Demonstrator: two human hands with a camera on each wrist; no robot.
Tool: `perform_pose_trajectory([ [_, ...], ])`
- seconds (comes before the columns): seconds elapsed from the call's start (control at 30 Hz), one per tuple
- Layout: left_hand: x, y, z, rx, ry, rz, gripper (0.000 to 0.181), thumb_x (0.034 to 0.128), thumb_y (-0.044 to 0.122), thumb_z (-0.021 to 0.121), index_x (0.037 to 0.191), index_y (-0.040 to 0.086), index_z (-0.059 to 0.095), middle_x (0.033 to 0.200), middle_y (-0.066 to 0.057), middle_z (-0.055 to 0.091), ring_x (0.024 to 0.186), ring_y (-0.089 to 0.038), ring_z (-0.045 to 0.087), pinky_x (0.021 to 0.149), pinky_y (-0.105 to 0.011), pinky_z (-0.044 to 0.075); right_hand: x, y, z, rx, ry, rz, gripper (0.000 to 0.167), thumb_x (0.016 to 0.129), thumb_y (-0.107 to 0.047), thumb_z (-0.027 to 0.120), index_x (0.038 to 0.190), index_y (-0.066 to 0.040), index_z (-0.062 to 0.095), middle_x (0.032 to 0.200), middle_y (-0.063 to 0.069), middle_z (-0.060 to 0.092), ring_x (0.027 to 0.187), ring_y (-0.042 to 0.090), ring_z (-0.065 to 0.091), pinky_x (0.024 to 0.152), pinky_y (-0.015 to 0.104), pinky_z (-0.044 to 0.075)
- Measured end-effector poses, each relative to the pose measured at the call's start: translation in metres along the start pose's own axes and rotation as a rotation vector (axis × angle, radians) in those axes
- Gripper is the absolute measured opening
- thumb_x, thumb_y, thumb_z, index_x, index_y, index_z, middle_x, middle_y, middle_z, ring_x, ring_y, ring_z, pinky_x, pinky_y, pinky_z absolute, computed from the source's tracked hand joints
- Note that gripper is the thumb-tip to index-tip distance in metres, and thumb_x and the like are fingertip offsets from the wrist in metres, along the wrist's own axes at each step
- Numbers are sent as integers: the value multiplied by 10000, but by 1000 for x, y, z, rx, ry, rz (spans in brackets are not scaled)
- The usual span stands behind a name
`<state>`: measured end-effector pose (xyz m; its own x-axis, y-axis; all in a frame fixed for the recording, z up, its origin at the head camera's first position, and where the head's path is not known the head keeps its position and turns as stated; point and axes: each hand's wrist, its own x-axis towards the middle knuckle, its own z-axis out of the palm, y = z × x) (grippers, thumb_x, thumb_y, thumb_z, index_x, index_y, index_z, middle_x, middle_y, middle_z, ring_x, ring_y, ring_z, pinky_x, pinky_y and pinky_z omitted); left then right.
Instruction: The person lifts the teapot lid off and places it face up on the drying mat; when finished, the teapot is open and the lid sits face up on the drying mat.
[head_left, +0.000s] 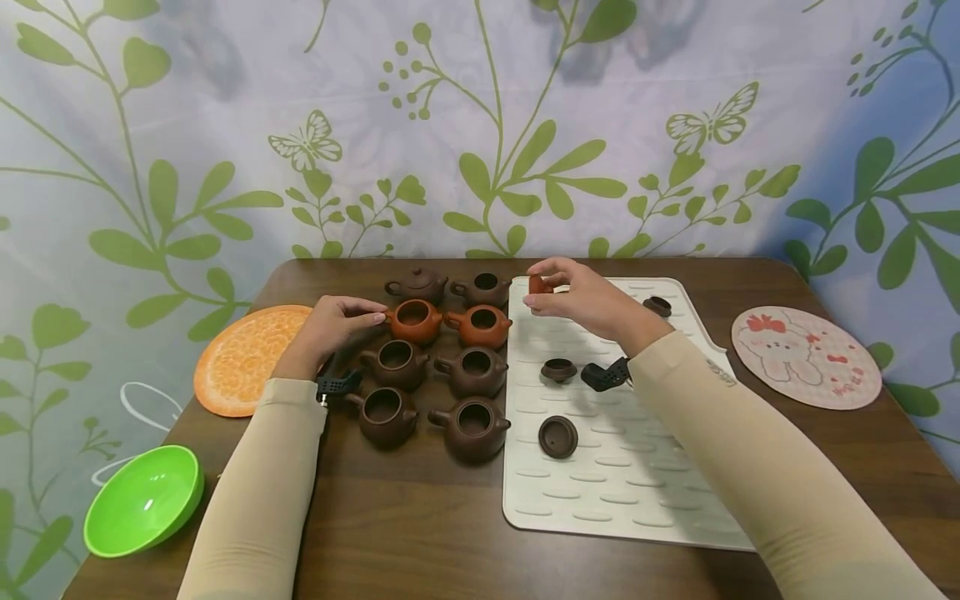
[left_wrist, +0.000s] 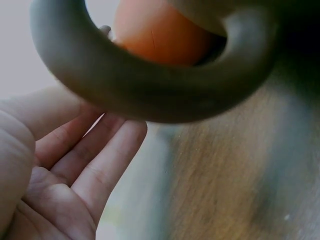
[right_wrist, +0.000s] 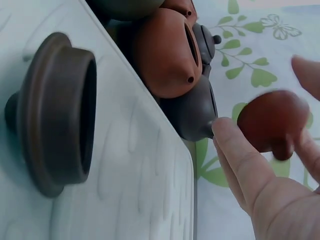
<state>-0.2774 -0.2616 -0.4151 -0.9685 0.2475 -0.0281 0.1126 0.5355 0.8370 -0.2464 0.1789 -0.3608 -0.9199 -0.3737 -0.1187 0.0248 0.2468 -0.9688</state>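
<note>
My left hand (head_left: pixel 337 327) is at the handle of an orange clay teapot (head_left: pixel 417 323), thumb and forefinger pinching it. In the left wrist view, a dark teapot handle (left_wrist: pixel 165 100) hides the fingertips. Above the white mat's back left part, my right hand (head_left: pixel 588 300) holds a small red-orange teapot lid (right_wrist: pixel 274 120) between thumb and fingers, its knob toward the palm. Beside the first pot stands a second orange teapot (head_left: pixel 480 335), without a lid. Dark brown teapots (head_left: pixel 468 443) stand around them in two columns; only the back left teapot (head_left: pixel 417 283) wears a lid.
Dark lids (head_left: pixel 558 437) lie apart on the ribbed white mat (head_left: pixel 600 500). An orange-slice placemat (head_left: pixel 240 358) and a green bowl (head_left: pixel 142 504) are at the left. A round rabbit placemat (head_left: pixel 806 358) lies at the right. A patterned cloth (head_left: pixel 465 125) hangs behind the table.
</note>
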Motion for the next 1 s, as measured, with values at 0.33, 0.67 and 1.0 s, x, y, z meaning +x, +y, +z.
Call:
perform_pose_trajectory([
  [0.33, -1, 3, 1, 7, -5, -5, 348, 976, 367, 789, 1241, 142, 805, 1230, -60, 731, 1186, -265, 625, 1048, -515, 477, -9, 12, -9, -204, 12, 49, 597, 944, -19, 800, 1462, -79, 509, 1373, 187, 551, 1153, 331, 611, 997, 508, 489],
  [0.67, -1, 3, 0, 0, -11, -7, 354, 971, 377, 791, 1237, 144, 807, 1205, -58, 741, 1172, -259, 633, 1041, -512, 482, -13, 20, -11, -404, -46, 20, 574, 900, -47, 854, 1412, -16, 597, 1299, 212, 610, 1088, 318, 618, 926, 459, 488],
  [1.0, -1, 2, -1, -1, 2, 2, 353, 967, 363, 800, 1231, 129, 808, 1198, -62, 744, 1139, -252, 650, 1002, -480, 511, -13, 21, -11, -517, -111, 11, 575, 880, -120, 890, 1385, -11, 636, 1240, 172, 665, 1074, 307, 633, 940, 462, 477],
])
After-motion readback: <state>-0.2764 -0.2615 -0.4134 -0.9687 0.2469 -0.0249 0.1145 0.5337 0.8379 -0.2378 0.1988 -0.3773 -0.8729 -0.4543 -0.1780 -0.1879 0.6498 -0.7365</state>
